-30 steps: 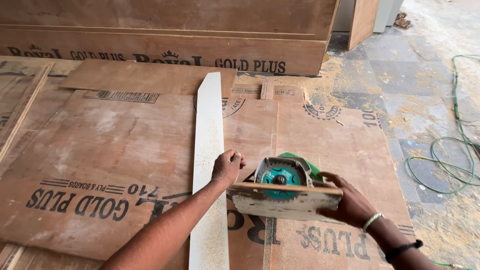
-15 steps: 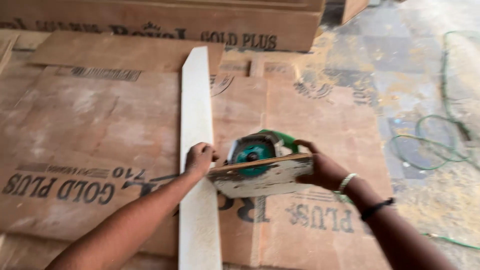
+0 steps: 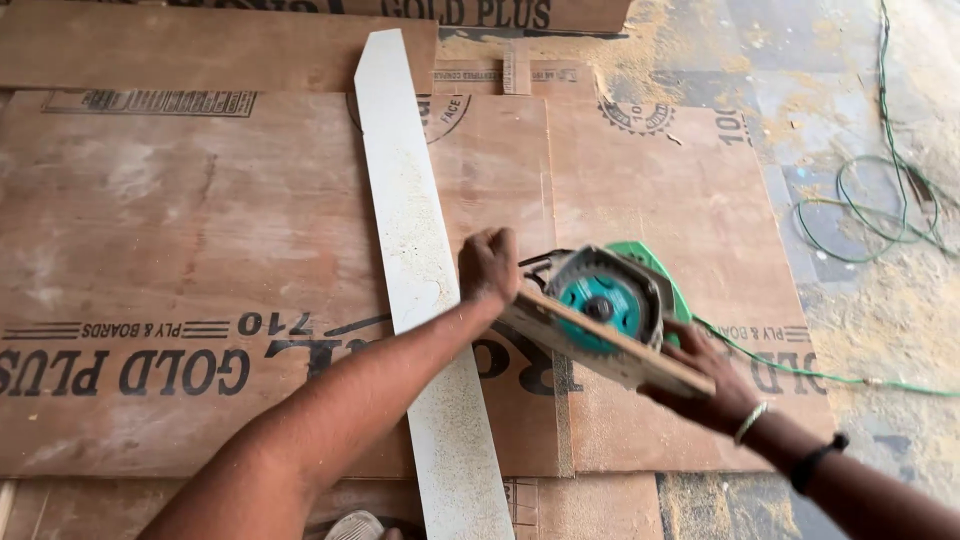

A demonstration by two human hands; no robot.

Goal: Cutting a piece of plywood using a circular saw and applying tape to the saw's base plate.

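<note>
A green and grey circular saw [image 3: 610, 300] with a wooden base plate [image 3: 600, 345] is lifted and tilted above brown plywood sheets [image 3: 200, 240]. My left hand [image 3: 488, 267] is closed on the front end of the saw's base. My right hand [image 3: 700, 375] grips the saw from the rear, by its handle side. A long white laminate strip [image 3: 415, 260] lies lengthwise on the plywood, just left of the saw, its far end cut to a point.
A green power cord [image 3: 860, 215] runs from the saw and coils on the sawdust-covered tile floor [image 3: 880, 300] at the right. More plywood sheets [image 3: 200, 50] lie at the far edge. A small wood offcut [image 3: 516, 70] rests near the top.
The saw has tilted, its front end rising to the left. Both hands moved with it while the view shifted down and closer over the plywood.
</note>
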